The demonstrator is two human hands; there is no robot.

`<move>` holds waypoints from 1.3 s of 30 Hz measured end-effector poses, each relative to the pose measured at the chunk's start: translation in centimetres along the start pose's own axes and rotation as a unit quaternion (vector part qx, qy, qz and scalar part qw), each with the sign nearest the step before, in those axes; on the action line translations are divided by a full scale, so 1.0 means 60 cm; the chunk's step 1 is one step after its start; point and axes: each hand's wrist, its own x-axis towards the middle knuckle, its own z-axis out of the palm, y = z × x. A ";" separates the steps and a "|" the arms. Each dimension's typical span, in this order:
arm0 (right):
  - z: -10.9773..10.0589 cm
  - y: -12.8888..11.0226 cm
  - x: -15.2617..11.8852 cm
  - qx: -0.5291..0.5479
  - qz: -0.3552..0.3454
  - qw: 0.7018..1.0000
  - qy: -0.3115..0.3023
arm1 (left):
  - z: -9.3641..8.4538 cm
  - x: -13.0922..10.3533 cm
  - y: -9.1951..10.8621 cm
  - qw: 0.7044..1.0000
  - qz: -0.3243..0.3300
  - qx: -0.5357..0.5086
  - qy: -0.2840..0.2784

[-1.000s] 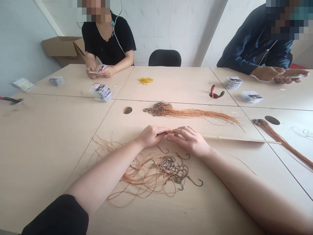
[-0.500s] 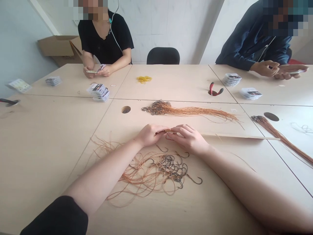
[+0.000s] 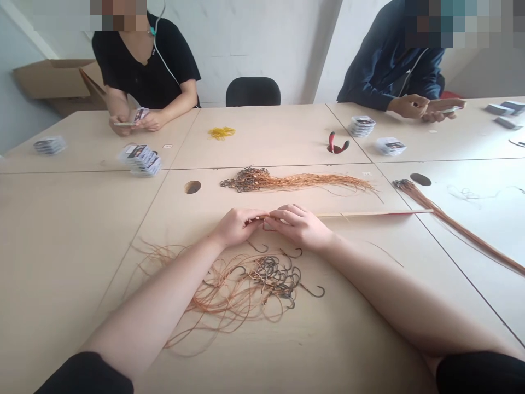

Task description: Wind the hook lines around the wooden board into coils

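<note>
My left hand [image 3: 239,226] and my right hand [image 3: 301,225] meet over the middle of the table, both closed with fingertips pinching the end of a thin wooden strip [image 3: 377,212]. From under my right hand the strip runs far out to the right. A small red outline [image 3: 269,228] shows just below the fingertips; what it belongs to is unclear. Beneath my wrists lies a loose pile of large dark fish hooks [image 3: 279,278], tied to tangled orange-brown lines [image 3: 221,306] that spread left under my left forearm.
Beyond my hands lies a bundle of hooked lines [image 3: 295,182]; another bundle [image 3: 451,210] lies right. Red-handled pliers [image 3: 332,143] stand in a table hole. Farther back are stacked clear boxes [image 3: 141,160], yellow strands [image 3: 221,132] and two people holding small items.
The view has swung to the right, so everything sits farther left. The wooden strip now shows a narrower face. Both hands keep their pinch; the hook pile lies as before.
</note>
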 end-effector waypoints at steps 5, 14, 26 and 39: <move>-0.001 0.003 0.001 -0.008 -0.007 1.000 0.004 | -0.001 0.003 -0.001 1.000 -0.008 0.005 -0.006; -0.001 0.003 0.001 0.010 0.000 1.000 0.001 | -0.001 0.001 0.000 1.000 -0.006 -0.011 -0.012; 0.002 0.006 -0.002 0.044 0.021 0.999 -0.013 | -0.001 0.003 -0.001 1.000 -0.008 0.002 -0.019; -0.001 -0.003 -0.011 0.079 0.013 0.997 -0.006 | 0.006 -0.009 0.004 0.999 -0.006 -0.011 -0.034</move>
